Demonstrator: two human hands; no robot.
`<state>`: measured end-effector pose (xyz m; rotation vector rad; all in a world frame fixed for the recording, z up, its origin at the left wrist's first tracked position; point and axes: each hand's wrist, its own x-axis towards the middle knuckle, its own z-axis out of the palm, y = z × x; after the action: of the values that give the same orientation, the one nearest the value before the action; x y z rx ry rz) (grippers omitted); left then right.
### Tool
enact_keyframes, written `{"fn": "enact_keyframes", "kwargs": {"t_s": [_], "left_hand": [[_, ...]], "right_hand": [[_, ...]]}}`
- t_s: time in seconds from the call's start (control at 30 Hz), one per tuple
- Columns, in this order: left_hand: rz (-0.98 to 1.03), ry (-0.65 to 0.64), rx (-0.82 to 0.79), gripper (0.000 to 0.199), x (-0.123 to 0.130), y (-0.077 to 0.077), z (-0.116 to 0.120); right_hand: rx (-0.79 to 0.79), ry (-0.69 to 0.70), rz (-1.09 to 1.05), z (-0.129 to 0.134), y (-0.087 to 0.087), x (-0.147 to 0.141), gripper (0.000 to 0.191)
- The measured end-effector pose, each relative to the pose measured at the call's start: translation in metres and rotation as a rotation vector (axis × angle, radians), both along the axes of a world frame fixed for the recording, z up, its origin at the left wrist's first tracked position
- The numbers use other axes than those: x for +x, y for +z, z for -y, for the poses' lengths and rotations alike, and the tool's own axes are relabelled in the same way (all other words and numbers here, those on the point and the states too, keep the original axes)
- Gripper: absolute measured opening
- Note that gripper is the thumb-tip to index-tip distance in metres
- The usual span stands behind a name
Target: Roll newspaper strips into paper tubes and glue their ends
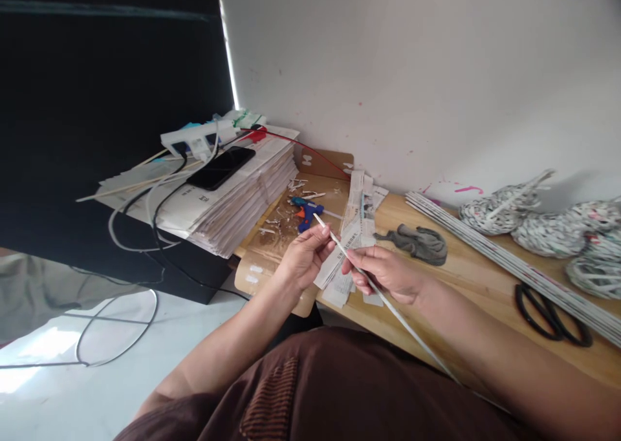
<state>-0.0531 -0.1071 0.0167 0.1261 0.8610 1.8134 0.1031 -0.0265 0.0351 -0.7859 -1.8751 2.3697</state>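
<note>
Tube (402,319) is up in the air over the front edge of the surface (466,273), nr the L end. Long axis on a slant: tip up & away to the L, rest running down & R past the front edge, over the lap (369,383); lower end hard to make out. L hand (303,260) is nearer the tip, its fingers pinched on the tube w/ a short bit poking out past them. R hand (391,273) is just beside, lower on the shaft, fingers grasping it too. So tip lies fwd-L of both, approx twd the glue gun (307,215) on cardboard (264,260) at the surface's L end. Strips (355,198) run from back edge to front, R of the gun; cloth (422,244) R of those. Bundle (490,253) slants from nr back edge twd R end, scissors (550,311) b/w it & front edge.
</note>
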Motion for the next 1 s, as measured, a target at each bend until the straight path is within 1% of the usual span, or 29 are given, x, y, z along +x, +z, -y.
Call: {"fn": "enact_keyframes", "kwargs": {"t_s": [0.03, 0.1, 0.13, 0.17, 0.23, 0.37, 0.47, 0.53, 0.6, 0.7, 0.8, 0.83, 0.9, 0.97, 1.0], "left_hand": [[0.004, 0.010, 0.000, 0.009, -0.001, 0.000, 0.000], [0.009, 0.028, 0.004, 0.007, -0.002, -0.001, -0.001], [0.011, 0.033, 0.007, 0.007, -0.003, -0.001, -0.001], [0.012, 0.034, 0.011, 0.007, -0.003, -0.002, -0.001], [0.015, 0.032, 0.019, 0.010, -0.003, -0.003, -0.001], [0.019, 0.039, 0.027, 0.014, -0.005, -0.005, -0.001], [0.022, 0.027, 0.025, 0.012, -0.008, -0.005, 0.000], [0.021, 0.034, 0.027, 0.009, -0.009, -0.005, 0.001], [0.010, 0.067, 0.031, 0.008, -0.011, -0.004, 0.001], [-0.009, 0.111, 0.036, 0.008, -0.010, -0.003, 0.002], [-0.017, 0.116, 0.047, 0.009, -0.008, -0.003, 0.004], [-0.021, 0.116, 0.050, 0.008, -0.008, -0.003, 0.004], [-0.028, 0.117, 0.050, 0.008, -0.008, -0.005, 0.007], [-0.032, 0.113, 0.045, 0.008, -0.010, -0.008, 0.010], [-0.033, 0.110, 0.041, 0.009, -0.012, -0.010, 0.011]], "right_hand": [[0.114, -0.029, -0.006, 0.001, -0.001, 0.000, 0.040], [0.406, -0.093, -0.014, 0.004, -0.001, 0.000, 0.036], [0.514, -0.109, -0.010, 0.006, -0.001, -0.001, 0.034], [0.575, -0.110, 0.001, 0.007, -0.001, -0.002, 0.034], [0.581, -0.088, 0.033, 0.007, 0.000, -0.004, 0.037], [0.479, -0.046, 0.043, 0.005, -0.001, -0.008, 0.041], [0.400, -0.013, 0.031, 0.004, -0.006, -0.011, 0.044], [0.399, 0.011, 0.048, 0.003, -0.009, -0.013, 0.045], [0.500, -0.016, 0.042, 0.001, -0.009, -0.019, 0.043], [0.745, -0.183, -0.060, -0.005, -0.002, -0.036, 0.035], [0.873, -0.295, -0.139, -0.011, 0.009, -0.062, 0.036], [0.920, -0.288, -0.142, -0.012, 0.012, -0.070, 0.035], [0.989, -0.236, -0.128, -0.014, 0.017, -0.083, 0.025], [0.973, -0.199, -0.105, -0.015, 0.017, -0.092, 0.022], [0.915, -0.184, -0.101, -0.016, 0.016, -0.095, 0.023]]}}
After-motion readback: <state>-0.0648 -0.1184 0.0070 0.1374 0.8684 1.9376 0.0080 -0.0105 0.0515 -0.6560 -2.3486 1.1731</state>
